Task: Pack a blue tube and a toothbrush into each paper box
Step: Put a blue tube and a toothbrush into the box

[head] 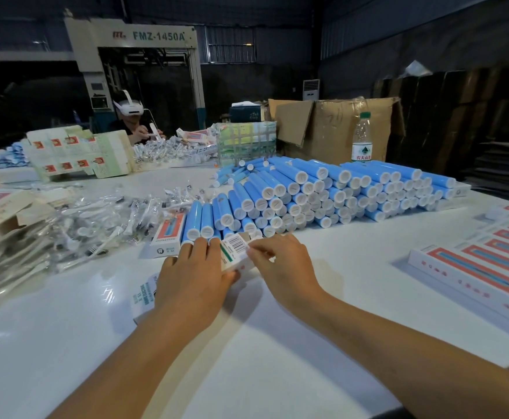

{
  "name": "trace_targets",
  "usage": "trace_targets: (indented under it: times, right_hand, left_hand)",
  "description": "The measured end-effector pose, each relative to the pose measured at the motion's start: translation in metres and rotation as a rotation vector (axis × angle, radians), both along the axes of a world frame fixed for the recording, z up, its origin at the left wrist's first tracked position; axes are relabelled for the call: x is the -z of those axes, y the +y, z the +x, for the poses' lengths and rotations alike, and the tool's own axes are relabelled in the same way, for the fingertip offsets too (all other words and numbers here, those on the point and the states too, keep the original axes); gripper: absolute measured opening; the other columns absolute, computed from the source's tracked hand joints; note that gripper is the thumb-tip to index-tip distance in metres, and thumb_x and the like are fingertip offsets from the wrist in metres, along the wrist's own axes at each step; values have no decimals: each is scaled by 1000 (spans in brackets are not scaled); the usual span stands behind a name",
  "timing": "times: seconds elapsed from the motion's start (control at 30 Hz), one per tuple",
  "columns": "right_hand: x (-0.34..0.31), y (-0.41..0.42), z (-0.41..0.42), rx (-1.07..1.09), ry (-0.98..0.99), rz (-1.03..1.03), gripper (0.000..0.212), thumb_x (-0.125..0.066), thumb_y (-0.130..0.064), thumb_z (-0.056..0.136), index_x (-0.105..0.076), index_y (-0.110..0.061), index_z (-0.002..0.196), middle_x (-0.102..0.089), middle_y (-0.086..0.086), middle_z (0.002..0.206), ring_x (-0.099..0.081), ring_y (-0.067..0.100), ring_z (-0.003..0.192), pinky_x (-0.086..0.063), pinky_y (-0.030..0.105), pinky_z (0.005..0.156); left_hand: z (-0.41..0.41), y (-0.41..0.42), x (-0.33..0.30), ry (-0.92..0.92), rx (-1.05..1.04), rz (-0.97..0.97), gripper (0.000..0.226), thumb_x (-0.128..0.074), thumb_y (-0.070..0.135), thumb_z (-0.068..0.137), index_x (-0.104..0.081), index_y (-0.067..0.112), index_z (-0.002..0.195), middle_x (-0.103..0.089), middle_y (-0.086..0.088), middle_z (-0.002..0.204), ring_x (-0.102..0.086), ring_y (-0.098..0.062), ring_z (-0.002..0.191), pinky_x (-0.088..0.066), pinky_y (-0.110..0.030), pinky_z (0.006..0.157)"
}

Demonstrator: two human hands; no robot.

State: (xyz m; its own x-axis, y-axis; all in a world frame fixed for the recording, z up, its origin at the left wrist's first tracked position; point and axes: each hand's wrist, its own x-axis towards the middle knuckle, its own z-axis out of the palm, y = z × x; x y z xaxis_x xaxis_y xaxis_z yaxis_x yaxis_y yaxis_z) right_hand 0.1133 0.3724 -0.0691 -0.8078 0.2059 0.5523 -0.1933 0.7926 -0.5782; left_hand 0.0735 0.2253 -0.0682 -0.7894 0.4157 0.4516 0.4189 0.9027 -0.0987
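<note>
**A paper box held between both hands, with tubes and toothbrushes close around**

A small white paper box with a barcode label [234,251] is held just above the smooth white surface [247,358]. It is gripped by the left hand [191,281] from the left side, with the fingers curled over its top, and its right edge is pinched by the fingers of the right hand [280,261]. The far end of the box seems to be open, but what is inside cannot be told.

Directly behind the box, a large stack of blue round tubes with white flat caps [307,195] is laid in rows, the caps turned toward the camera; the nearest tubes are touched by the left fingertips. To the left of the stack, a closed white box with a red and blue print [168,234] is lying, and beside it a loose heap of toothbrushes in clear, shiny plastic bags [75,225] is spread. Under the left wrist a flat printed paper sheet [143,294] is partly hidden.

At the right edge, long white packed boxes with red panels [482,261] are arranged in a row. Behind the tubes a clear plastic water bottle with a green cap [362,137] and a brown corrugated cardboard carton [334,128] are standing. At the far side, flat unfolded box blanks [75,152] are piled, and another person wearing a white headset [132,116] is seated.
</note>
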Motion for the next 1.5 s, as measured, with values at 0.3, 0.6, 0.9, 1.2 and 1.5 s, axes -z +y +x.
trace_targets:
  times: [0.3, 0.6, 0.9, 1.2, 1.5]
  right_hand:
    - [4, -1, -1, -95, -24, -401, 45, -64, -11, 87, -52, -25, 128, -65, -7, 78, -58, 2, 74, -44, 15, 68]
    - [3, 1, -7, -67, -114, -456, 39, -62, -21, 89, -58, -21, 128, -57, -8, 66, -54, 6, 64, -46, 25, 64]
    - [2, -3, -8, -49, -148, -547, 18, -58, -16, 90, -68, -27, 80, -70, 0, 90, -59, 17, 81, -50, 37, 73]
    - [-6, 0, -4, -16, -44, -335, 15, -54, -21, 92, -69, -18, 91, -62, 4, 96, -57, 24, 96, -47, 44, 88]
    - [-13, 6, -4, -452, -424, -1548, 38, -64, -25, 81, -60, 1, 109, -70, 23, 99, -70, 32, 80, -56, 41, 65]
  left_hand:
    - [1, -1, 2, 5, 12, 1, 59, -28, 56, 95, -20, 21, 142, -36, 1, 135, -36, -20, 121, -34, -33, 93]
    - [4, 2, 2, 12, 84, 26, 63, -31, 54, 95, -13, 21, 146, -33, 2, 139, -33, -19, 125, -32, -34, 97]
    - [8, 5, 5, 30, 91, -2, 63, -30, 56, 95, -17, 17, 144, -35, -2, 136, -35, -22, 122, -33, -35, 94]
    - [9, 9, 4, 49, 68, 37, 61, -28, 56, 95, -18, 18, 141, -37, -1, 133, -37, -21, 118, -34, -34, 92]
    - [12, 8, 2, 28, 88, 67, 59, -31, 53, 96, -18, 19, 143, -36, 0, 132, -36, -21, 119, -33, -34, 92]
